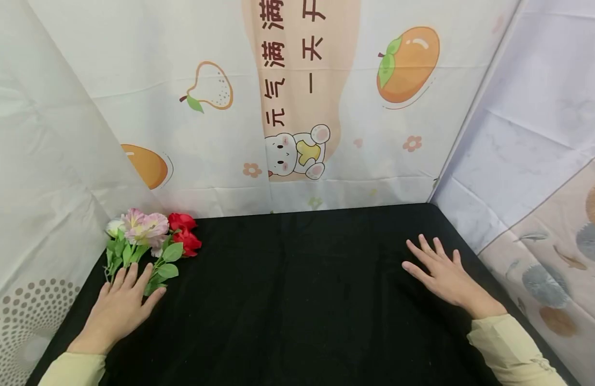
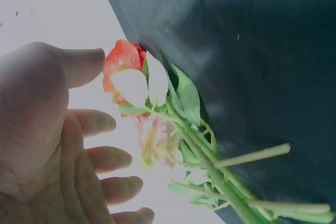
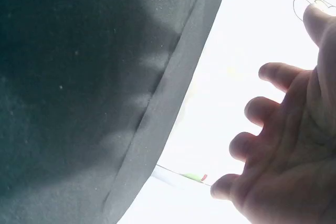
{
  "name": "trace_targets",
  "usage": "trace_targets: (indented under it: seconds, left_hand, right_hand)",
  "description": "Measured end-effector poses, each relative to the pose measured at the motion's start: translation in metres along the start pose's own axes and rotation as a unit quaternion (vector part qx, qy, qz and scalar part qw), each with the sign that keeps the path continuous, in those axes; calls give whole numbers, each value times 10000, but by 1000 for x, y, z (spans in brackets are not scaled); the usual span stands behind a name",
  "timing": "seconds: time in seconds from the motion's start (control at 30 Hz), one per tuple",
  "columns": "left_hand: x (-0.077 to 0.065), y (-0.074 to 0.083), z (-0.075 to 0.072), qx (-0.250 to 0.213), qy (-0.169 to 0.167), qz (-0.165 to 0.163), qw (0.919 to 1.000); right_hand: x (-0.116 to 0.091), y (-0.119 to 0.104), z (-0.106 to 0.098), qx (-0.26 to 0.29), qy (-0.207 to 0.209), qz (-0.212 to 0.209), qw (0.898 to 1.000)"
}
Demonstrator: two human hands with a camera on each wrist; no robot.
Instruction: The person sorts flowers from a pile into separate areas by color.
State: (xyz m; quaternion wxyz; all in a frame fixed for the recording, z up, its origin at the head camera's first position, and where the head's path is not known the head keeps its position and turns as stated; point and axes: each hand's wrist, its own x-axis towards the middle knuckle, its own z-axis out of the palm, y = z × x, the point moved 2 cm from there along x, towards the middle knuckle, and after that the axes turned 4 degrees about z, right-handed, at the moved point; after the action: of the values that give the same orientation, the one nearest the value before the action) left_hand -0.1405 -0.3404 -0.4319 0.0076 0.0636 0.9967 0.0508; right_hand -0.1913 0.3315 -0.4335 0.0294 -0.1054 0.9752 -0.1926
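Palm down, the left hand (image 1: 120,305) lies flat on the black cloth (image 1: 297,300) at the near left corner of the table, fingers straight and slightly fanned, pointing away from the person, with a pale green sleeve (image 1: 75,371) at the wrist. It grips nothing; its fingertips (image 1: 132,271) reach the cut ends of the stems of a small bunch of flowers (image 1: 149,236), and from the head view they seem to rest on or right against the lowest leaves, though real contact cannot be told. The bunch stretches away from those fingertips toward the back left corner, with the pink and white blooms and the red roses (image 1: 183,231) at its far end, close to the printed backdrop (image 1: 205,134). In the left wrist view the fingers (image 2: 105,158) are open and relaxed, with the stems (image 2: 220,174) just beyond them. Well apart, on the right side of the cloth, the right hand (image 1: 444,273) also lies flat and open, fingers spread and angled toward the back left, holding nothing, its own pale sleeve (image 1: 509,354) behind it.
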Motion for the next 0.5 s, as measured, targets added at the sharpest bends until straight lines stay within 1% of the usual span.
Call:
trace_targets:
  seconds: [0.17, 0.33, 0.4, 0.5]
  left_hand:
    - [3, -8, -7, 113, -100, 63, 9999]
    - [3, -16, -13, 324, -130, 271, 9990]
    - [3, -19, -14, 348, -250, 284, 9987]
    - [3, -24, -13, 280, -532, 211, 9980]
  right_hand:
    - [0, -1, -4, 172, 0, -67, 9998]
    - [0, -4, -4, 621, -154, -141, 9978]
    - [0, -6, -5, 802, -202, -145, 9965]
    - [0, -9, -5, 937, -171, -161, 9953]
